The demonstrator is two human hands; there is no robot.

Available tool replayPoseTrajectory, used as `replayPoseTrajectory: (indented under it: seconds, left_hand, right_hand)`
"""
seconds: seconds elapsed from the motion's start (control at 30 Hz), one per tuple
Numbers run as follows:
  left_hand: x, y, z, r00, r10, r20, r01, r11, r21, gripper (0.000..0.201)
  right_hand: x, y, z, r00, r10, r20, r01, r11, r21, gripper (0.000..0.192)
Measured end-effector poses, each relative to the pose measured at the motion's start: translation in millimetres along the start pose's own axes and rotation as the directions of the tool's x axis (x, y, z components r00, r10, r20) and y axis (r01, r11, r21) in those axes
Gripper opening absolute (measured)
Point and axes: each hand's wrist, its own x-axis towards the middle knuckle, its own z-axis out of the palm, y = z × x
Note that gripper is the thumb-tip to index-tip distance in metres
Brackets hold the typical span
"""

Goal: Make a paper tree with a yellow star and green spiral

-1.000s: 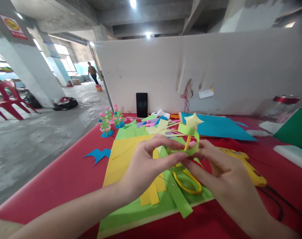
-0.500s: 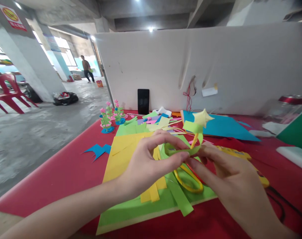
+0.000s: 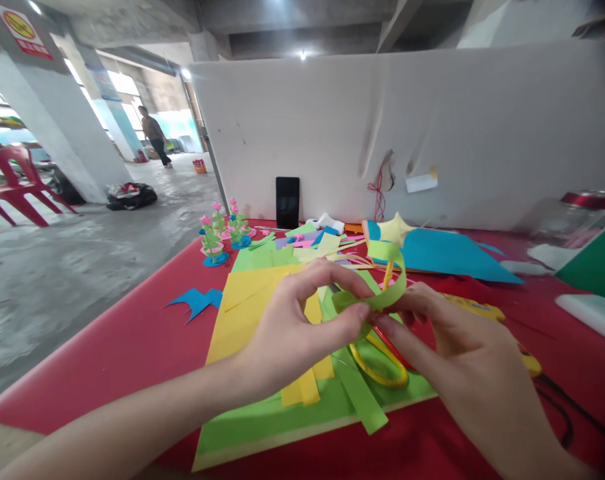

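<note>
My left hand point(image 3: 300, 327) pinches a light green paper strip point(image 3: 396, 288) between thumb and fingers. The strip curls in a loop around a thin yellow stem point(image 3: 388, 274), topped by a pale yellow paper star point(image 3: 395, 230). Thumb and fingers of my right hand point(image 3: 467, 363) close together at the stem's lower end, which they mostly hide. Below the hands lie scissors with a yellow-and-red handle point(image 3: 400, 383), resting on green paper point(image 3: 262, 427). Yellow paper sheets point(image 3: 247, 313) are beside my left hand.
Small paper trees point(image 3: 213, 243) stand at the table's back left, near blue scraps point(image 3: 195, 303). A black phone point(image 3: 287, 202) leans on the white partition point(image 3: 322, 133). Blue sheets point(image 3: 442, 253), a yellow tool point(image 3: 475, 307) and a jar point(image 3: 582, 213) lie right. A person point(image 3: 155, 137) walks far left.
The star and stem have tilted and shifted slightly left, and the green loop has turned and opened wider. Both hands stay nearly in place. The distant person has moved left.
</note>
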Motion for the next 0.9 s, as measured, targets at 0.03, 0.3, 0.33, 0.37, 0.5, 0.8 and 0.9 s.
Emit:
replayPoseTrajectory:
  seconds: [0.03,0.3,0.33,0.37,0.5,0.8,0.9]
  left_hand:
    - [-0.2,0.0,0.0,1.0,0.0,-0.003,0.0,1.0,-0.004,0.006]
    - [-0.8,-2.5,1.1,0.986,0.163,-0.035,-0.162,0.986,0.037,0.013]
    - [-0.5,-2.1,0.5,0.975,0.22,-0.016,-0.218,0.973,0.079,0.013]
    - [-0.1,-1.5,-0.1,0.962,0.273,0.01,-0.272,0.954,0.127,0.012]
    - [1.6,1.5,-1.6,0.912,0.404,0.075,-0.408,0.87,0.277,0.011]
    - [2.2,-2.6,1.6,0.956,0.292,-0.027,-0.27,0.912,0.31,0.017]
    - [1.8,-3.9,1.7,0.96,0.277,-0.034,-0.255,0.92,0.299,0.015]
  right_hand:
    - [-0.1,0.6,0.1,1.0,-0.005,-0.004,0.005,1.0,0.0,0.006]
    - [-0.4,-0.2,-0.8,1.0,-0.02,-0.012,0.019,0.999,-0.041,0.004]
    - [-0.1,-0.7,-0.8,1.0,-0.018,-0.021,0.017,0.999,-0.047,0.004]
    - [0.3,-1.0,-0.7,0.999,-0.021,-0.025,0.02,0.998,-0.053,0.004]
    - [1.0,-0.4,0.4,0.998,-0.055,-0.011,0.054,0.997,-0.064,0.006]
    - [-2.0,-1.9,2.9,0.999,-0.03,-0.011,0.03,0.999,-0.012,0.007]
    - [-2.9,-0.4,3.6,0.999,-0.031,-0.021,0.031,0.999,-0.01,0.009]
